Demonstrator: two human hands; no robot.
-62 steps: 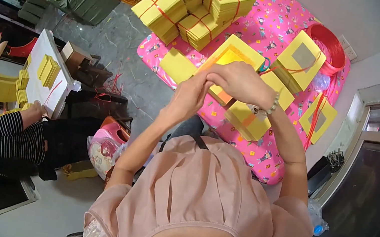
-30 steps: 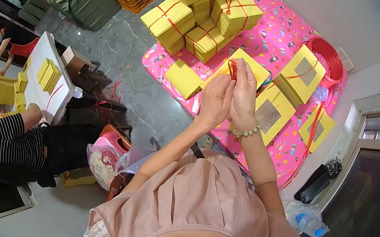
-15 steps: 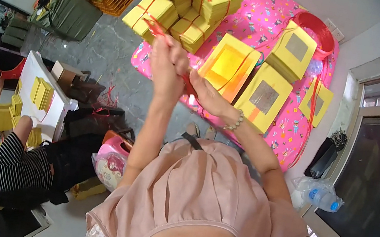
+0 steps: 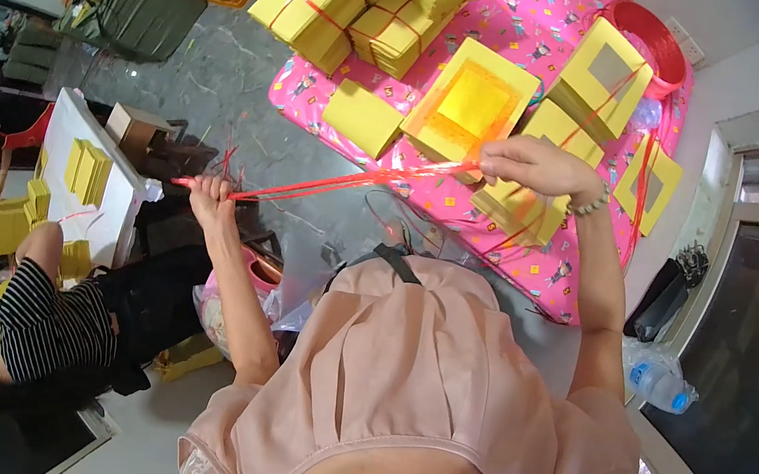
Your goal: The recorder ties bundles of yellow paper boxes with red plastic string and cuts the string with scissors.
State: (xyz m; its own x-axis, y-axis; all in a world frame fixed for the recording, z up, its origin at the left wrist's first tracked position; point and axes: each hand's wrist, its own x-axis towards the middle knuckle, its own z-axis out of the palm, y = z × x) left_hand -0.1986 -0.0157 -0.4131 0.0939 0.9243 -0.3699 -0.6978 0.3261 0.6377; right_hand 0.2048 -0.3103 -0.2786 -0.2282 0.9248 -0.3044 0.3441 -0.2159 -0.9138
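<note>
Several strands of red plastic string (image 4: 338, 183) stretch between my hands, sloping down to the left. My left hand (image 4: 212, 200) is closed in a fist around one end, above the grey floor. At the other end, my right hand (image 4: 536, 166) pinches the string beside a yellow paper stack with an orange and gold centre (image 4: 469, 106). Close to that hand lie more yellow paper stacks with silver-grey squares (image 4: 609, 73); thin red string crosses them. A smaller plain yellow stack (image 4: 362, 118) rests at the pink-covered surface's near left edge.
Red-tied yellow bundles (image 4: 314, 4) are piled on the pink patterned cover (image 4: 524, 19). A red string coil (image 4: 653, 42) sits at its far right corner. At left, two people work around a white table (image 4: 101, 234); one wears a striped top (image 4: 60, 323). A water bottle (image 4: 661, 386) lies at right.
My hands, close together before, have moved apart: the left down and leftward, the right rightward and slightly up. The red string is now drawn out between them, and the small plain stack is uncovered.
</note>
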